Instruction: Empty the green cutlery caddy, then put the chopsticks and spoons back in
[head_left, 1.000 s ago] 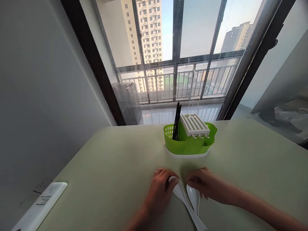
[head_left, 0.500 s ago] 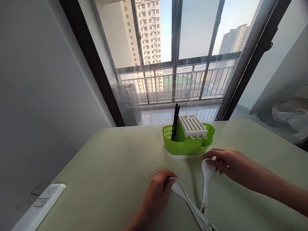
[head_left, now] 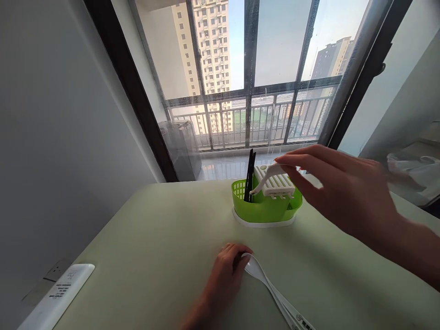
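Pinched by its bowl in my right hand (head_left: 343,192), a white spoon (head_left: 266,178) hangs tilted over the green utensil holder (head_left: 261,211). Its handle end points down and left, close to the black chopsticks (head_left: 250,176) standing in the holder's left part. A white slotted rack (head_left: 280,185) covers the holder's middle, partly behind the spoon and fingers. My left hand (head_left: 227,270) rests on the table, fingers closed on the bowl end of white spoons (head_left: 256,270). These lie stacked, their handles crossing slightly toward the lower right.
A pale green table (head_left: 165,238) carries everything. At its left edge lies a white device with a display (head_left: 62,293). Behind the table stand a dark-framed glass door (head_left: 250,68) and a grey wall (head_left: 68,114) on the left.
My right hand has lifted the single spoon off the table and carried it up and away from me, over the holder. My left hand has stayed in place with the other spoons.
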The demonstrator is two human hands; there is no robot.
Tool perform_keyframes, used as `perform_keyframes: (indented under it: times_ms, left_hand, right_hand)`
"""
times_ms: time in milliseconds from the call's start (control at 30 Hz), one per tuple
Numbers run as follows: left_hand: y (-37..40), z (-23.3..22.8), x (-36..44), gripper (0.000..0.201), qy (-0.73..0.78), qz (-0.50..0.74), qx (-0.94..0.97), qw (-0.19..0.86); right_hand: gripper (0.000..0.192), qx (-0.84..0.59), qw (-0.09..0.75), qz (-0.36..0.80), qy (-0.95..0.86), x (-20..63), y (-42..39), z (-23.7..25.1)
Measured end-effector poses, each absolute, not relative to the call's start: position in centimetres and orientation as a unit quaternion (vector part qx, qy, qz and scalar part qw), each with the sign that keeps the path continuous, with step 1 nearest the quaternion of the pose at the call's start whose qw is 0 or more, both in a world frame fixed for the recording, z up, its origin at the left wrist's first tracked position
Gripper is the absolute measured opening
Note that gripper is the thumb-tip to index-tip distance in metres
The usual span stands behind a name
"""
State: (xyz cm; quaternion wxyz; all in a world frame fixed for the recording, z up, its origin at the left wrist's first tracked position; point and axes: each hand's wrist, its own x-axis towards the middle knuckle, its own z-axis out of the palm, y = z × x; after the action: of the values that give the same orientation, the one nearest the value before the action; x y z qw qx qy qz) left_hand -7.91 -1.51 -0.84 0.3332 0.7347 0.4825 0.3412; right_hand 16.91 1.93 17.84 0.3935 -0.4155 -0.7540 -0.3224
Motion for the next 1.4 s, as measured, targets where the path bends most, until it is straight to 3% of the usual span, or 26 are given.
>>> perform_keyframes:
  times_ms: [300, 733, 1067, 1400]
  left_hand:
    - [-1.6, -0.8, -7.7, 0.016, 0.478, 0.347, 0.733, 0.338]
    - [-1.6, -0.8, -7.8, 0.015, 0.48, 0.343, 0.734, 0.335]
    - [-1.7, -0.7, -7.8, 0.015, 0.489, 0.332, 0.731, 0.341]
    - [-1.8, -0.4, -7.7, 0.013, 0.487, 0.335, 0.733, 0.336]
  right_hand:
    - [0.028, -0.338, 0.295, -0.326, -0.833, 15.5, 5.4, 13.9]
    - [0.025, -0.331, 0.279, -0.282, -0.856, 15.0, 5.8, 10.0]
    - [0.024, -0.355, 0.25, -0.224, -0.872, 15.0, 5.1, 10.2]
    - [0.026, -0.294, 0.314, -0.19, -0.882, 13.9, 2.3, 11.5]
